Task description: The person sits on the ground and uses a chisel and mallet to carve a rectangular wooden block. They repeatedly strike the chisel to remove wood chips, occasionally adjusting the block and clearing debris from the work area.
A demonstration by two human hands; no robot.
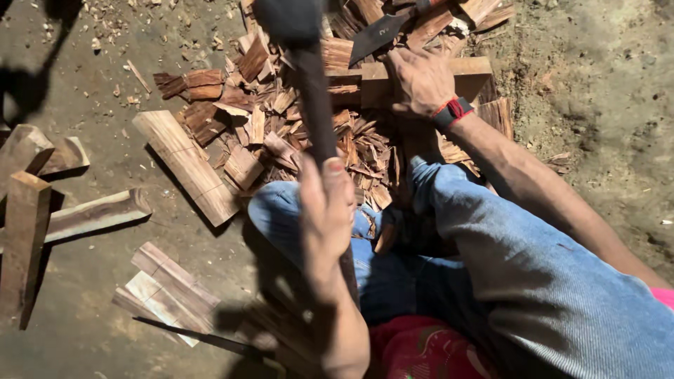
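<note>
My left hand (326,217) is closed round the dark handle of a mallet (316,105), whose blurred black head (284,17) is raised near the top edge. My right hand (421,81), with a red and black band on its wrist, is closed on a dark flat blade (375,35) that sticks out to the upper left. That hand rests on a pale wooden block (470,70) lying on the ground. Reddish wood chips (281,126) are heaped around the block. My knees in blue jeans (477,238) are bent just below the pile.
A long pale split billet (186,165) lies diagonally left of the chips. More split pieces lie at the left edge (24,231) and beside it (95,214). Flat slats (172,291) lie at lower left. Bare dirt ground (604,105) stretches to the right.
</note>
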